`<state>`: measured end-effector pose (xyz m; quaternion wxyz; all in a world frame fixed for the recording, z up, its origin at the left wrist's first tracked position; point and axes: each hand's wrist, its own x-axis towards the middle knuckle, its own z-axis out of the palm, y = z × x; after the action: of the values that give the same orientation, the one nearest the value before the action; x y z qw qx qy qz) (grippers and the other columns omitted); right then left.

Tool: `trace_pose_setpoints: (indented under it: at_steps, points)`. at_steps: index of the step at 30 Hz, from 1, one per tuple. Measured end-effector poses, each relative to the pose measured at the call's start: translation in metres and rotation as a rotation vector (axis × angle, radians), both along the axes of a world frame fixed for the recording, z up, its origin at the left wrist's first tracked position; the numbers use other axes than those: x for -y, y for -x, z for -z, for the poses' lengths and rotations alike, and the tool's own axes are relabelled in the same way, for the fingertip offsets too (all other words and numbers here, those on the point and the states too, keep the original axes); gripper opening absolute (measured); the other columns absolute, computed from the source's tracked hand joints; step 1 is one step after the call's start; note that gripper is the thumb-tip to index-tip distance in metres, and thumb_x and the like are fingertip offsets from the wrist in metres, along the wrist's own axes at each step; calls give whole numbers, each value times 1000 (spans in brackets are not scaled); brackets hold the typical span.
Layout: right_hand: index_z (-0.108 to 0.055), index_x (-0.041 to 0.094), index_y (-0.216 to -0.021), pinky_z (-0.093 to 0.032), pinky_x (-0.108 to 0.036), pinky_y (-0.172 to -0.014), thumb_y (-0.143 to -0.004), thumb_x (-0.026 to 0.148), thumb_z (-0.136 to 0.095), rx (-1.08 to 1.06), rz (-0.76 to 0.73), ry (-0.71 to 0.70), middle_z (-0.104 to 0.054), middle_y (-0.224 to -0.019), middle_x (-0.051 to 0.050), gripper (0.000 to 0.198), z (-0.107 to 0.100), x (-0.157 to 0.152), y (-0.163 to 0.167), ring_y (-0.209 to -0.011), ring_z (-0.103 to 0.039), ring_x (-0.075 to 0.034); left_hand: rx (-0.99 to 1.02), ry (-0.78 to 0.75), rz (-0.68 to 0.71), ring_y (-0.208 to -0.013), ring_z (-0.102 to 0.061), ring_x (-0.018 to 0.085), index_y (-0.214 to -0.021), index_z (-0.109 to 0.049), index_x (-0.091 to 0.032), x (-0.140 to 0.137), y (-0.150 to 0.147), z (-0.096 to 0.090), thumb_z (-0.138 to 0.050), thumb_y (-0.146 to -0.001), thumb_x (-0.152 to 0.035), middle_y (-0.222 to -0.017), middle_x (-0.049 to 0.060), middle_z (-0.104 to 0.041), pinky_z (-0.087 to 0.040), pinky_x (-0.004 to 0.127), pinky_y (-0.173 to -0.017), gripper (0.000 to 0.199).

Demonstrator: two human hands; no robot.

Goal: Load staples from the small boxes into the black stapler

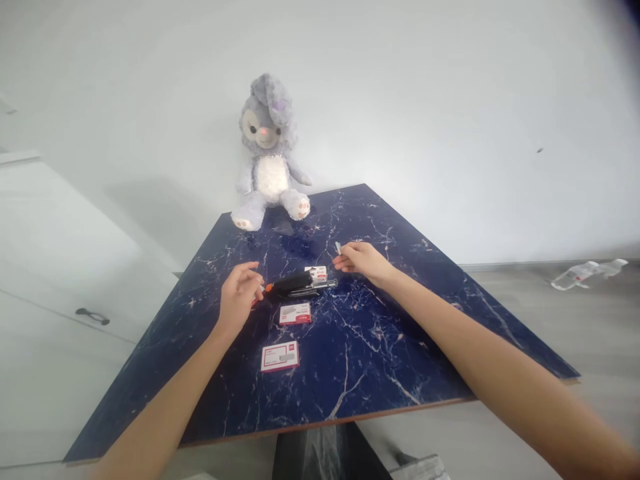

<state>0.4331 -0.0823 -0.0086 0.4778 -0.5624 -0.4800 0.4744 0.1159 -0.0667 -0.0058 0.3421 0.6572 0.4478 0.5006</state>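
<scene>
A black stapler (293,285) with an orange end lies on the dark blue marbled table, its metal tray (325,284) sticking out to the right. My right hand (363,259) is to the right of it, slightly raised, pinching a short silver strip of staples (339,248). At the stapler's orange end, my left hand (240,293) has its fingers curled, with a small greyish piece at the fingertips that I cannot make out. Behind the stapler sits a small white-and-red box (319,273), partly hidden. Two similar staple boxes, one nearer (280,357) and one middle (295,313), lie in front.
A grey plush rabbit (270,160) sits at the table's far edge against the white wall. To the left stands a white cabinet with a dark handle (93,316). Clear plastic bottles (575,275) lie on the floor at right.
</scene>
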Motion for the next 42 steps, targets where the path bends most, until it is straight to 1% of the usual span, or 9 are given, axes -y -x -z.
trace_pose_setpoints:
  at_steps: [2, 4, 11, 14, 21, 26, 33, 39, 42]
  points:
    - [-62, 18, -81, -57, -23, -66, -93, 28, -58, 223, 143, -76, -77, -84, -7, 16, 10, -7, -7, -69, -71, -14, 26, 40, -6, -50, -56, 9, -113, -63, -24, -2, -1, 2, -66, -81, -34, -80, -2, -63, -47, 23, -52, 33]
    - [-62, 19, -78, -58, -24, -68, -90, 29, -59, 316, 198, -90, -76, -81, -6, 16, 19, -13, -14, -70, -72, -15, 60, 77, -19, -48, -55, 8, -115, -63, -24, -5, 0, 4, -67, -81, -36, -79, -3, -63, -47, 23, -52, 36]
    - [-55, 20, -84, -61, -30, -73, -89, 33, -57, -178, 264, -25, -76, -97, -13, 14, 19, -14, -13, -82, -74, -20, 76, 112, -39, -50, -55, 8, -121, -60, -24, -9, 3, 5, -66, -82, -37, -78, -3, -62, -50, 23, -57, 42]
    - [-54, 20, -85, -61, -31, -71, -88, 33, -58, -226, 282, 1, -76, -96, -14, 14, 16, -12, -10, -80, -74, -20, 78, 128, -35, -51, -55, 8, -128, -56, -26, -7, 1, 5, -66, -81, -37, -78, -4, -62, -51, 23, -56, 49]
    - [-58, 19, -80, -59, -26, -70, -81, 26, -65, -181, 190, -57, -75, -89, -10, 10, 18, -11, -3, -79, -72, -17, 49, 138, -31, -53, -56, 8, -127, -57, -27, -5, -2, 7, -65, -82, -37, -81, -3, -63, -50, 22, -54, 47]
    - [-66, 18, -91, -59, -28, -74, -79, 23, -70, -91, 88, -81, -75, -85, -6, 15, 13, -5, 5, -78, -72, -17, 18, 133, -25, -54, -57, 9, -127, -58, -26, -5, -2, 6, -64, -83, -36, -81, -2, -64, -50, 22, -55, 45]
    - [-69, 17, -92, -63, -30, -84, -82, 22, -68, -452, 111, 50, -74, -102, -10, 11, 4, 4, 16, -93, -73, -20, -145, 70, 5, -57, -60, 11, -124, -59, -24, -4, -2, 5, -61, -86, -35, -83, -1, -66, -51, 26, -60, 40]
    - [-75, 14, -88, -58, -30, -99, -75, 17, -77, -412, -69, -14, -75, -100, -10, 14, 8, 8, 23, -97, -72, -18, -240, -22, 12, -67, -64, 16, -120, -61, -22, 1, -3, 4, -60, -88, -38, -85, 2, -69, -53, 29, -67, 36]
    - [-78, 14, -90, -56, -33, -101, -74, 22, -79, -281, -107, -63, -76, -105, -10, 18, 8, 10, 24, -97, -72, -19, -285, -49, 1, -73, -67, 17, -120, -61, -23, 2, -4, 3, -59, -89, -38, -87, 2, -70, -53, 30, -72, 34]
